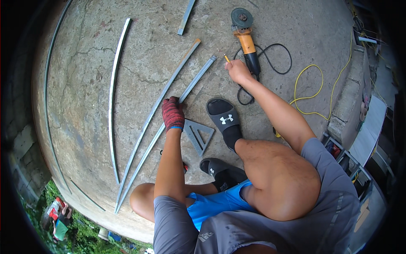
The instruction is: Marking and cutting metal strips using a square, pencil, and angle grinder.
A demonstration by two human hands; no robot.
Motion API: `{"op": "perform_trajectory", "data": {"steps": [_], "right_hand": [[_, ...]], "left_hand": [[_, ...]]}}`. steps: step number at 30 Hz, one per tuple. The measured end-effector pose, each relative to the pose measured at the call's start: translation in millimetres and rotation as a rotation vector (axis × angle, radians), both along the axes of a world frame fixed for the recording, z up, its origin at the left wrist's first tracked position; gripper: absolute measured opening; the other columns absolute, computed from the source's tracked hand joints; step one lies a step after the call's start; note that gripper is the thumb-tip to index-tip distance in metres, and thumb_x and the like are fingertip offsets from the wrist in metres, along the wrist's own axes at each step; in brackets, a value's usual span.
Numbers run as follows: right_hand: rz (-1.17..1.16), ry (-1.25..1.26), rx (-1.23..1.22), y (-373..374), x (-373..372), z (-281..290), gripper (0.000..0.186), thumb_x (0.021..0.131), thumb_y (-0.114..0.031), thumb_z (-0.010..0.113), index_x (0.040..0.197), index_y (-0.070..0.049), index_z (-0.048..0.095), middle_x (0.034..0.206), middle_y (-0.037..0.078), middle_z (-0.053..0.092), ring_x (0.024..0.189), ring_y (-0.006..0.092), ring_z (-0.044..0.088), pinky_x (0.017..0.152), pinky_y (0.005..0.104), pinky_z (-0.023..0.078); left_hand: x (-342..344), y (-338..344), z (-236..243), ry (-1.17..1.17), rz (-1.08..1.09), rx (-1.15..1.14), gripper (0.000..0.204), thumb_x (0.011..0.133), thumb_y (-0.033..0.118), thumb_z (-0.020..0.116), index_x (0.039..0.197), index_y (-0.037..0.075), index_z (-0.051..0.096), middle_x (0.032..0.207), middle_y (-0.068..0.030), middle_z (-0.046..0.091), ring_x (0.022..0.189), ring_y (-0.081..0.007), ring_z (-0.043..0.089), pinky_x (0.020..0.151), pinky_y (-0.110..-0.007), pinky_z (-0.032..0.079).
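Observation:
My left hand (173, 113), in a red and black knit glove, is closed around a long thin metal channel (197, 80) lying on the concrete. Bare, my right hand (239, 71) pinches a yellow pencil (226, 59) just beyond the channel's far end. A grey triangular speed square (204, 133) rests on the floor beside the gloved hand. Parallel to the held piece, on its left, runs a second metal strip (169, 83) with a rusty far tip. An orange and black angle grinder (246, 42) lies close to my right hand, its disc pointing away from me.
Another silver channel (113, 93) lies further left, and a short piece (186, 17) at the far side. The grinder's black cord (279, 45) loops on the floor. A yellow cord (297, 84) curls at right near concrete blocks (344, 101). My sandalled foot (223, 118) stands near the square.

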State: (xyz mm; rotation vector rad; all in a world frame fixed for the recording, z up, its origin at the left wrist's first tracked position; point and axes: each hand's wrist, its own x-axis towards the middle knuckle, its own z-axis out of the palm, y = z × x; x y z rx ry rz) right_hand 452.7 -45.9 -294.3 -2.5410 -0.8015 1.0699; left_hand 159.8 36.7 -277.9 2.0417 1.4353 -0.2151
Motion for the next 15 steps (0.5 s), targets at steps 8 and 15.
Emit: {"op": "perform_trajectory", "data": {"steps": [8, 15], "right_hand": [[0.157, 0.293, 0.217, 37, -41, 41, 0.034, 0.1, -0.028, 0.051, 0.097, 0.0, 0.07, 0.093, 0.023, 0.069, 0.092, 0.0424, 0.066, 0.082, 0.0505, 0.05], [0.218, -0.016, 0.044, 29, -33, 45, 0.036, 0.1, -0.029, 0.051, 0.094, 0.003, 0.068, 0.091, 0.027, 0.068, 0.091, 0.0442, 0.066, 0.081, 0.0514, 0.052]], "left_hand": [[-8, 0, -4, -0.032, 0.025, -0.006, 0.024, 0.08, 0.013, 0.073, 0.103, 0.007, 0.067, 0.102, -0.0197, 0.062, 0.101, -0.04, 0.06, 0.088, -0.047, 0.049], [-5, -1, -2, -0.01, 0.035, -0.02, 0.026, 0.081, 0.013, 0.073, 0.105, 0.008, 0.067, 0.105, -0.0196, 0.062, 0.102, -0.0396, 0.06, 0.089, -0.047, 0.049]]}}
